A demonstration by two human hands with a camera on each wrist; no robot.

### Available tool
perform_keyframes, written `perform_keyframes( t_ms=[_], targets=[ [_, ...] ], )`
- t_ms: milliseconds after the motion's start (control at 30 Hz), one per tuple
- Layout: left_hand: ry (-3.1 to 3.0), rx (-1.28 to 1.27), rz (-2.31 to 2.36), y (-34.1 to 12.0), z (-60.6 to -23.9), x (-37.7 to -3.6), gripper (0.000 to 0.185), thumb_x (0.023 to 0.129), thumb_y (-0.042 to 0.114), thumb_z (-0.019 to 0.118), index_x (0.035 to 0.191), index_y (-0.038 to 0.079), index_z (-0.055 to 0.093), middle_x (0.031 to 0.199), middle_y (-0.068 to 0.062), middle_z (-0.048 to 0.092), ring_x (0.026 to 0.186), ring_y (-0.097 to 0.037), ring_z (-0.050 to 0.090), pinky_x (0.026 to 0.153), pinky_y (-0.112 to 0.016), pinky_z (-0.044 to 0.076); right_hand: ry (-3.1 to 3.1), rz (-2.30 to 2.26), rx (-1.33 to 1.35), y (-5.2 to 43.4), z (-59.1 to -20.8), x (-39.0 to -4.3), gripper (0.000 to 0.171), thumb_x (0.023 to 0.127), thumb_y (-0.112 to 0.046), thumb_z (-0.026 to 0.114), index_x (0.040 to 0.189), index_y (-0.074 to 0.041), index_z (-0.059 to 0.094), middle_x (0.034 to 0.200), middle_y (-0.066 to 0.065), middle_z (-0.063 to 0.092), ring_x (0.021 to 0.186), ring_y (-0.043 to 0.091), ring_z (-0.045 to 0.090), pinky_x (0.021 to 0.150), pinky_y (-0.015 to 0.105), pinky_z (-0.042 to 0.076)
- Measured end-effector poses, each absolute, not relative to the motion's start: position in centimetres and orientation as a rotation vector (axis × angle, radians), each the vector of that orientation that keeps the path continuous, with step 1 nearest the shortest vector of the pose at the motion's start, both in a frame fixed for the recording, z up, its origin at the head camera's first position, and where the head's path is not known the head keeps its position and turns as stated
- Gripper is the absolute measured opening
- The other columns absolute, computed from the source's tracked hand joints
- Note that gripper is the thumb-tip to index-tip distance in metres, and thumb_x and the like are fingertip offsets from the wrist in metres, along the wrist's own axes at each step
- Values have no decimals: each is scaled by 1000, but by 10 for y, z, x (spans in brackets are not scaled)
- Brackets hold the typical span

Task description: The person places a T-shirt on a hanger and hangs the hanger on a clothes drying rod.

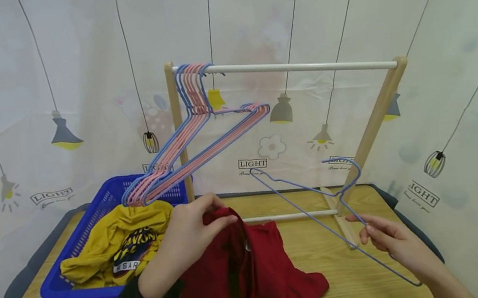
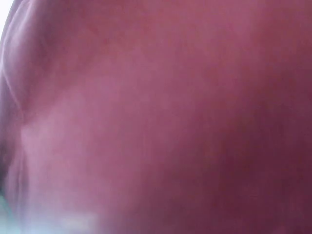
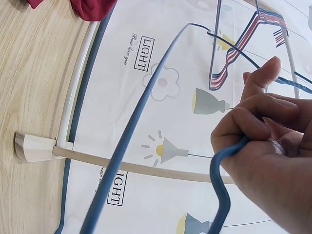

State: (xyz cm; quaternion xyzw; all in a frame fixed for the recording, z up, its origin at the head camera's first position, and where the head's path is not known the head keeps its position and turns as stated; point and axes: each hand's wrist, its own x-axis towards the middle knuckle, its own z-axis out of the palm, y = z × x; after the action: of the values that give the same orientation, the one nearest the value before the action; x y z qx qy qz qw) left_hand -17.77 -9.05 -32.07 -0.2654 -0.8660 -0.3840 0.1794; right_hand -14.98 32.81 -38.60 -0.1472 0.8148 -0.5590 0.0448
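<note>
My left hand [image 1: 195,228] pinches the top of a dark red garment [image 1: 255,272] and lifts it off the wooden table [image 1: 337,277]; the cloth fills the left wrist view as a red blur [image 2: 156,117]. My right hand [image 1: 389,240] grips a blue wire hanger [image 1: 319,204] by its lower bar, to the right of the garment, with the hook up by the rack's right post. The right wrist view shows my fingers [image 3: 253,122] curled round the blue wire hanger [image 3: 131,136].
A small wooden drying rack [image 1: 375,116] with a white top rail [image 1: 300,66] stands at the table's back. Several pink and blue hangers [image 1: 193,145] hang at the rail's left end. A blue basket [image 1: 74,241] holding a yellow shirt [image 1: 115,241] sits at the left.
</note>
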Motion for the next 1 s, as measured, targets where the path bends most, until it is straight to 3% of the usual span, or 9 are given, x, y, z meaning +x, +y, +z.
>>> perform_keyframes(
  t_ms=[333, 600, 1000],
  targets=[
    [-2659, -694, -1179, -92, -335, -190, 19, 85, 20, 87, 93, 14, 70, 89, 5, 69, 86, -13, 66, 78, -37, 53, 2465, -1735, -491, 331, -389, -148, 36, 114, -18, 40, 143, -6, 58, 87, -1, 56, 55, 28, 22, 43, 41, 21],
    [-2747, -741, -1255, -102, -350, -201, 16, 86, 11, 85, 97, 8, 74, 92, 0, 73, 84, -15, 68, 76, -38, 55, 2449, -1772, -627, 334, -386, -145, 36, 113, -9, 37, 143, -2, 56, 86, -7, 55, 54, 28, 22, 38, 40, 18],
    [-2785, -854, -1052, -109, -354, -197, 9, 92, 7, 77, 100, 10, 74, 93, 2, 74, 88, -16, 69, 73, -34, 54, 2586, -1738, -610, 350, -375, -140, 36, 113, -6, 35, 144, -3, 54, 82, -6, 51, 55, 28, 23, 36, 38, 19]
  ],
)
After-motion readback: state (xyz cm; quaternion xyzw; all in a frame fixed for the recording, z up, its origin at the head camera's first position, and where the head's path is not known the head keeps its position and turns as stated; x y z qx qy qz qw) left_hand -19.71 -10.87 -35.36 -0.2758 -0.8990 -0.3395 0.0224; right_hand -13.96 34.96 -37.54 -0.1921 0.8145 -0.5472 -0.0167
